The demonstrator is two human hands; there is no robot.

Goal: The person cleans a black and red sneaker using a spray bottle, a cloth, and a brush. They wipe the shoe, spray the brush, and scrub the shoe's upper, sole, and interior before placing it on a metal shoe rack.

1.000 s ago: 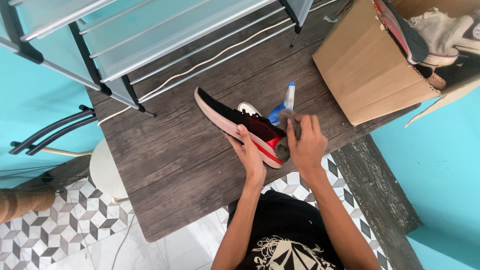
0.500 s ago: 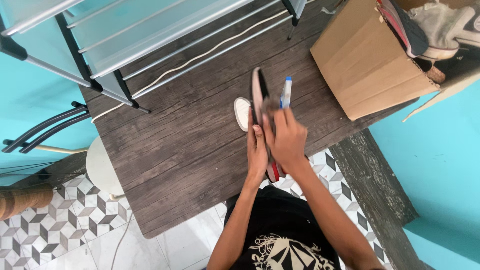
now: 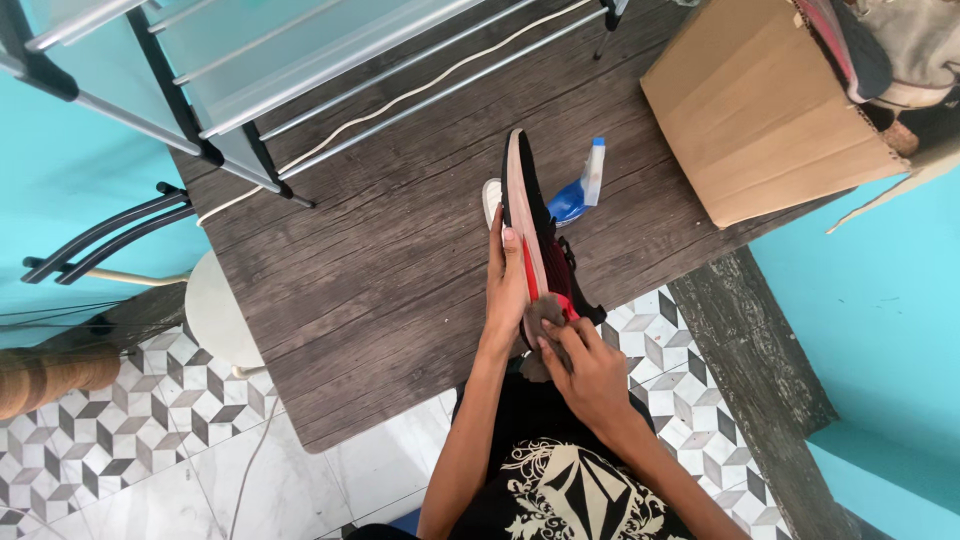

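Fingers (image 3: 505,245) of the left hand (image 3: 506,285) lie flat and closed along the pale sole side of one black-and-red sports shoe (image 3: 535,235), which stands on edge at the centre of the frame, toe pointing up-frame. The right hand (image 3: 590,365) sits just below, its fingers (image 3: 552,335) curled tight on one small grey-brown cloth (image 3: 543,318) pressed against the shoe's heel end. Both hands work over the near edge of the dark wood-grain table (image 3: 370,290).

Beside the shoe, right of it, lies one blue-and-white spray bottle (image 3: 580,190); one small white object peeks out on the shoe's left, too hidden to tell what it is. One brown cardboard box (image 3: 760,110) stands at the upper right, reaching past the table edge. One grey metal rack (image 3: 250,60) with black posts fills the upper left, with one white cord (image 3: 400,95) running along it.

Bare tabletop stretches left of the shoe toward the lower-left corner. One white round stool (image 3: 215,315) stands off the table's left edge on patterned tile floor (image 3: 90,440).
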